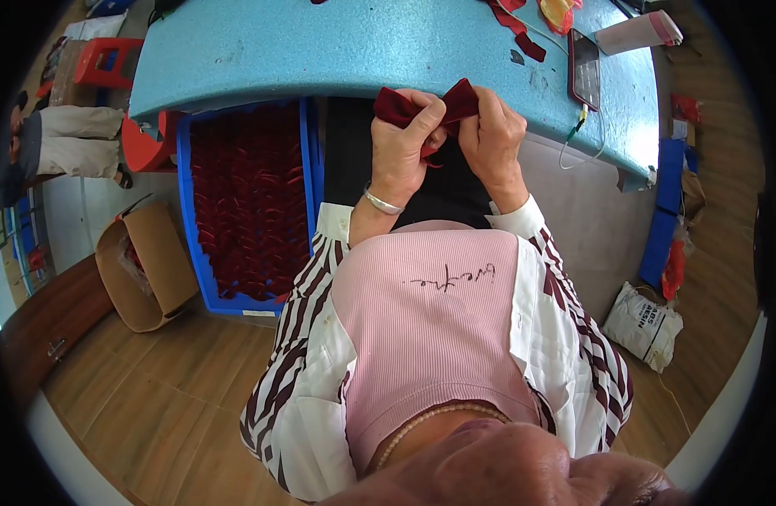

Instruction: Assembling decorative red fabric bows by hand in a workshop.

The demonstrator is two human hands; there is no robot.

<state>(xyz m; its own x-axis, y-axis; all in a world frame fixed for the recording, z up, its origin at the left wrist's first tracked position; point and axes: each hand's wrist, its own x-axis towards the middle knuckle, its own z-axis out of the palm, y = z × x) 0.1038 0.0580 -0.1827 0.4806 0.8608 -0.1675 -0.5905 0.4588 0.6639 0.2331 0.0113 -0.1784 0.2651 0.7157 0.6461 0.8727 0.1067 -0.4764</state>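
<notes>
A dark red velvet bow (426, 105) is pinched between both my hands just in front of the blue table's (320, 46) near edge. My left hand (405, 143), with a silver bracelet on the wrist, grips its left loop and middle. My right hand (493, 139) holds the right loop from above, fingers curled over the fabric. A thin red thread hangs below the bow between the hands.
A blue crate (244, 202) full of dark red bows stands on the floor at my left. Beside it sits an open cardboard box (143, 261). On the table lie a phone (584, 67) with a cable, red fabric scraps (514, 25) and a pink roll (641, 32). A white bag (645, 325) rests right.
</notes>
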